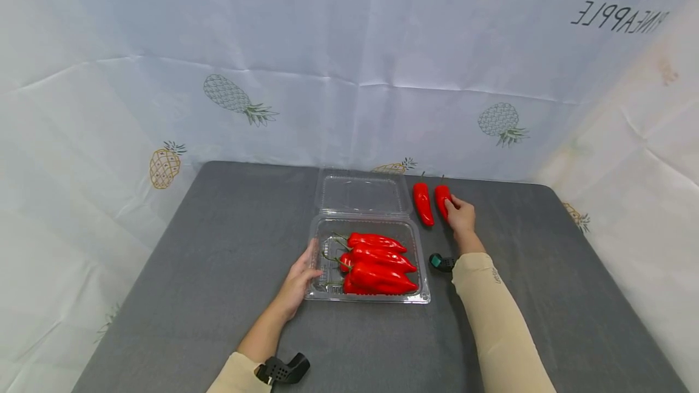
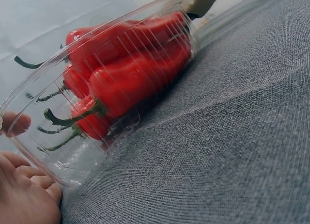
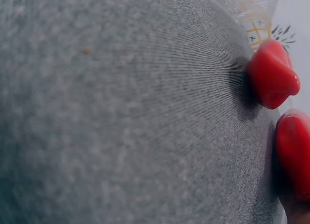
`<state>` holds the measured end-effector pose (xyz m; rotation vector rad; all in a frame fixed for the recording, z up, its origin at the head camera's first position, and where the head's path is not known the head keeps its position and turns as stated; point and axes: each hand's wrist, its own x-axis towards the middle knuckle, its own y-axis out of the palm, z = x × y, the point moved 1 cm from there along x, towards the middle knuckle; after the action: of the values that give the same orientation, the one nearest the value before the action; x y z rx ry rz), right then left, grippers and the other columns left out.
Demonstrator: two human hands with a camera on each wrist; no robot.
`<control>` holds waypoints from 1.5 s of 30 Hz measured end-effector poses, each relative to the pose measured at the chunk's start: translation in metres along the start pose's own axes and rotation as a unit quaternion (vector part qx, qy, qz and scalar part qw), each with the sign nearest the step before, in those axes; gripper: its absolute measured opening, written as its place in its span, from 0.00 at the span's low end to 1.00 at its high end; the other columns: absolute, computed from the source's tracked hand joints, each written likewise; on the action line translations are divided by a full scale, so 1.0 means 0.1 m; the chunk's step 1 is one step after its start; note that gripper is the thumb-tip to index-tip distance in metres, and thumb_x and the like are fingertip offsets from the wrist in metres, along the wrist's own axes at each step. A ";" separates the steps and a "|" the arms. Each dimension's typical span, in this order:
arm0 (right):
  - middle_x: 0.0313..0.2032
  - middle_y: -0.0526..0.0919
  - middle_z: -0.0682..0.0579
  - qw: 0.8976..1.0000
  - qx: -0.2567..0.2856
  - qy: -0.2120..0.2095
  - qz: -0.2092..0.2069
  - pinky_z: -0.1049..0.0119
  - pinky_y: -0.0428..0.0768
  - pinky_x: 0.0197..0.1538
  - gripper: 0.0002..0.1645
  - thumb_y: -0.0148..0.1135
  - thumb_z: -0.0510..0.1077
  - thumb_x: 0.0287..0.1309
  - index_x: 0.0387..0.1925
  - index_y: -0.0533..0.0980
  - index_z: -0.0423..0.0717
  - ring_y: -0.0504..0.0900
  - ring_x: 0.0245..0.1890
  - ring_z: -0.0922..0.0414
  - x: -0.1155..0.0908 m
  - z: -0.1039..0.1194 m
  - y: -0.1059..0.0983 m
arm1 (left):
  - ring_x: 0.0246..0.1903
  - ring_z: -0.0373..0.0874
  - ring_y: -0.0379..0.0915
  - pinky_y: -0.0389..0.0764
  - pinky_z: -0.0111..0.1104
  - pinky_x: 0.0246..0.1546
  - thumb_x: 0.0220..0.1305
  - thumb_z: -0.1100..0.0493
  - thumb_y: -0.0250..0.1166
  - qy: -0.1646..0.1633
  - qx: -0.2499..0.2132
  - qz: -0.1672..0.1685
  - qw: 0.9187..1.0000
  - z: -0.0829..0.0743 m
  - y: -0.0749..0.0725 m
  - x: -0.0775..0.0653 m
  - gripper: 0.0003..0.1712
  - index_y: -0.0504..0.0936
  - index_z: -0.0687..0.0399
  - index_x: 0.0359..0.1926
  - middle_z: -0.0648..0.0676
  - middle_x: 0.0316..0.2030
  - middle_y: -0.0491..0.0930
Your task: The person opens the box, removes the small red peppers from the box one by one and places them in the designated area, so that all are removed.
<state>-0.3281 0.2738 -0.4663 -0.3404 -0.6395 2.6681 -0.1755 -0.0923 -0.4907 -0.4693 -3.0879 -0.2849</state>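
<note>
A clear plastic clamshell container (image 1: 322, 222) lies with its lid (image 1: 360, 194) folded back. Several long red peppers (image 1: 382, 276) with green stems are piled inside, toward its right. My left hand (image 1: 297, 279) holds the container's left wall, thumb over the rim, fingers along the outside; the left wrist view shows the stems (image 2: 60, 121) pointing toward this hand. To the right of the lid, my right hand (image 1: 462, 217) grips a red pepper (image 1: 441, 194) by its lower part. Just left of it another red pepper (image 1: 423, 204) lies on the cloth, its tip rounded in the right wrist view.
A grey cloth-covered table (image 1: 218, 247) spreads around the container. Behind it hangs a pale curtain (image 1: 338, 120) printed with pineapples. Black camera straps (image 1: 281, 370) are on both wrists.
</note>
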 end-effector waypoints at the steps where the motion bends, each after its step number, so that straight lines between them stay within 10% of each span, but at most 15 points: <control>1: 0.67 0.63 0.39 1.000 -0.005 -0.001 -0.001 0.54 0.63 0.67 0.27 0.46 0.44 0.67 0.66 0.62 0.41 0.61 0.67 0.45 0.00 0.00 0.00 | 0.72 0.56 0.24 0.49 0.07 0.56 0.57 0.71 0.46 0.000 0.000 -0.001 1.000 0.00 0.00 0.00 0.43 0.36 0.68 0.71 0.64 0.72 0.32; 26: 0.69 0.60 0.42 0.999 0.033 -0.006 0.028 0.56 0.61 0.68 0.30 0.46 0.42 0.67 0.68 0.57 0.41 0.58 0.69 0.48 0.02 0.02 -0.05 | 0.72 0.55 0.24 0.49 0.07 0.55 0.57 0.71 0.46 -0.006 -0.004 -0.002 1.000 0.00 -0.02 0.01 0.43 0.35 0.68 0.71 0.63 0.73 0.32; 45: 0.69 0.59 0.41 0.986 -0.025 -0.111 0.126 0.50 0.61 0.67 0.33 0.54 0.48 0.63 0.68 0.60 0.45 0.58 0.69 0.45 -0.28 0.51 -0.20 | 0.71 0.57 0.22 0.49 0.07 0.56 0.57 0.72 0.46 0.001 -0.014 0.009 1.000 0.00 -0.02 0.01 0.44 0.34 0.69 0.70 0.65 0.72 0.30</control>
<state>-0.3131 0.2592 -0.4088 -0.1450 -0.7762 2.9639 -0.1768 -0.0944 -0.4911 -0.4960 -3.0791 -0.3273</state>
